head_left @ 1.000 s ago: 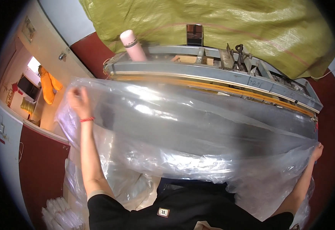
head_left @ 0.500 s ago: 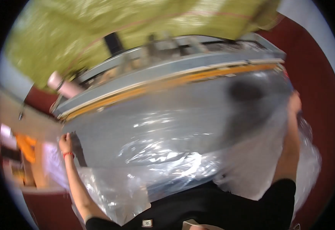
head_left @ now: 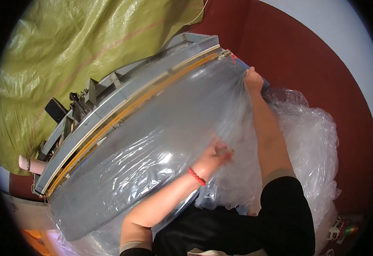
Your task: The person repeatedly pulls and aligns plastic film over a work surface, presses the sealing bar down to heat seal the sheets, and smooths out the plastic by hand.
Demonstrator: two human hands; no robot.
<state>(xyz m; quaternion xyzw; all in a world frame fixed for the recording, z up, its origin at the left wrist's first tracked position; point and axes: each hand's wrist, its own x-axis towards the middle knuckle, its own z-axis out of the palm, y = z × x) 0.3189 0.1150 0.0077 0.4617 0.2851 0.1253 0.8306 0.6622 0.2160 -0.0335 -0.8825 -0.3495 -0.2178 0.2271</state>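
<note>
A large clear plastic sheet [head_left: 152,149] lies spread over the grey bed of a long sealing machine [head_left: 122,94] with an orange strip along its bar. My left hand [head_left: 215,154], with a red bead bracelet at the wrist, presses on the plastic near the middle of the bed. My right hand [head_left: 253,79] grips the plastic at the far right corner of the bed, where the film bunches into folds.
A heap of crumpled clear plastic [head_left: 310,145] lies to the right of my arms on the dark red floor [head_left: 297,55]. A yellow-green woven tarp [head_left: 67,47] hangs behind the machine. A pink cylinder [head_left: 29,164] stands at the machine's left end.
The view has swung round to the right. My left hand has moved from the sheet's left edge to its middle, and my right hand has stayed on the right corner of the plastic.
</note>
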